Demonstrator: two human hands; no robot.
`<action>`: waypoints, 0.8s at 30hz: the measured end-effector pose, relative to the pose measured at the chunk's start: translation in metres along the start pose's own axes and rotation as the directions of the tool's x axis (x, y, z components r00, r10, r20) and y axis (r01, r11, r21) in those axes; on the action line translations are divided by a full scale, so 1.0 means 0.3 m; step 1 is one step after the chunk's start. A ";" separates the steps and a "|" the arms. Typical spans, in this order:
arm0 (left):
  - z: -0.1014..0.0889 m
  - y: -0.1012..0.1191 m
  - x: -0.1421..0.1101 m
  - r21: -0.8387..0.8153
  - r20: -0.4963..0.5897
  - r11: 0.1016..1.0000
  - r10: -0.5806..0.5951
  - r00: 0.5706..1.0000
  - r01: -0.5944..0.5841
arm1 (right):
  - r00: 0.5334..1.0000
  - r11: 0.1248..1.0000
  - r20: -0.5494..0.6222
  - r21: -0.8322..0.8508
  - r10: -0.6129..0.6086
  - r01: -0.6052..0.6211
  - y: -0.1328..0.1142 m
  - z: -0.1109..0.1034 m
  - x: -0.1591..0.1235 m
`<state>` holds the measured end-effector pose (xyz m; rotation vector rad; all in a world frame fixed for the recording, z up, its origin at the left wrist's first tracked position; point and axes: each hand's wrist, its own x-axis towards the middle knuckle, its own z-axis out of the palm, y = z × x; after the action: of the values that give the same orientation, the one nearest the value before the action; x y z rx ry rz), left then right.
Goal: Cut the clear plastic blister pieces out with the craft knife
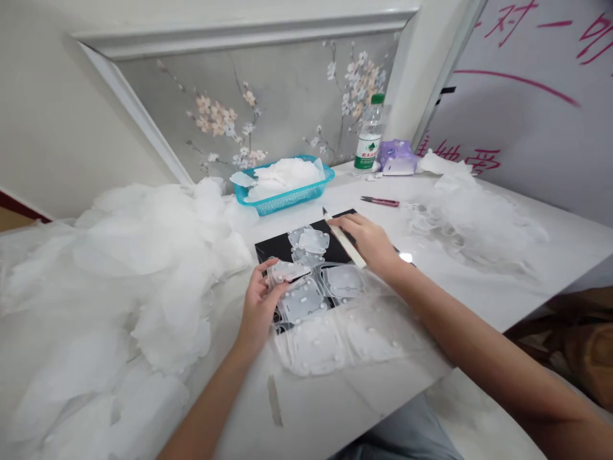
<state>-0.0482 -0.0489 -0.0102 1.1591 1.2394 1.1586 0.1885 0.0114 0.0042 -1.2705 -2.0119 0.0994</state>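
Left hand [261,308] pinched a clear plastic piece [288,273]; right hand [364,244] gripped a white-handled craft knife [347,241] over a black mat [274,246], center frame, seemingly protecting the white table [316,415].

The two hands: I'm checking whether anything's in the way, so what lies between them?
In the head view, see-through square pieces on a black board lie between the left hand and the right hand.

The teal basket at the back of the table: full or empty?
The teal plastic basket is full: a heap of white translucent pieces rises above its rim.
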 end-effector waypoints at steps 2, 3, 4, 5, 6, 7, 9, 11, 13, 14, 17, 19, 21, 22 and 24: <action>0.002 -0.003 -0.001 -0.016 -0.004 1.000 -0.017 1.000 0.017 | 0.996 0.996 0.043 -0.042 0.081 -0.079 0.091 0.012 0.008; 0.004 -0.004 -0.001 -0.023 -0.007 0.999 -0.024 1.000 0.024 | 0.991 0.992 0.052 -0.057 0.119 -0.116 0.125 0.018 0.006; 0.006 -0.005 -0.001 -0.030 -0.010 0.999 -0.030 0.999 0.030 | 0.987 0.987 0.049 -0.066 0.150 -0.146 0.146 0.024 0.003; 0.009 -0.005 -0.002 -0.036 -0.011 0.999 -0.035 0.999 0.034 | 0.985 0.984 0.048 -0.074 0.168 -0.164 0.151 0.028 -0.002; 0.012 -0.005 -0.002 -0.041 -0.011 0.998 -0.038 0.999 0.037 | 0.984 0.983 0.043 -0.076 0.172 -0.169 0.140 0.030 -0.005; 0.014 -0.004 -0.003 -0.045 -0.012 0.998 -0.036 0.999 0.036 | 0.986 0.984 0.035 -0.072 0.164 -0.161 0.113 0.032 -0.007; 0.017 -0.004 -0.004 -0.048 -0.023 0.999 -0.023 0.999 0.022 | 0.994 0.994 0.029 -0.039 0.101 -0.100 0.022 0.039 -0.001; 0.016 -0.006 -0.004 -0.047 -0.052 0.999 -0.002 0.999 0.000 | 0.998 0.999 0.055 0.045 -0.027 0.024 -0.090 0.061 0.013; 0.011 -0.011 -0.004 -0.052 -0.080 0.999 0.013 0.997 -0.017 | 0.916 0.921 0.213 0.271 -0.340 0.279 -0.182 0.101 0.029; 0.007 -0.013 -0.003 -0.056 -0.087 0.998 0.015 0.996 -0.020 | 0.859 0.884 0.274 0.317 -0.432 0.343 -0.211 0.124 0.035; -0.003 -0.017 0.000 -0.070 -0.073 0.998 -0.001 0.997 -0.004 | 0.824 0.840 0.255 0.361 -0.507 0.405 -0.227 0.185 0.035; -0.006 -0.013 0.002 -0.068 -0.049 0.998 -0.017 0.999 0.014 | 0.842 0.808 0.151 0.409 -0.517 0.423 -0.201 0.206 0.022; -0.007 -0.006 0.004 -0.062 -0.037 0.998 -0.031 0.999 0.029 | 0.858 0.783 0.077 0.455 -0.508 0.423 -0.175 0.211 0.008; -0.007 -0.002 0.004 -0.066 -0.038 0.997 -0.042 0.998 0.039 | 0.863 0.781 0.063 0.464 -0.501 0.419 -0.166 0.211 0.002; -0.009 0.007 0.003 -0.079 -0.051 0.995 -0.068 0.996 0.063 | 0.872 0.794 0.047 0.438 -0.488 0.421 -0.161 0.211 -0.007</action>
<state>-0.0508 -0.0477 -0.0083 1.0290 1.2532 1.1845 0.1136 0.0047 -0.0221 -0.4980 -2.2259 0.3859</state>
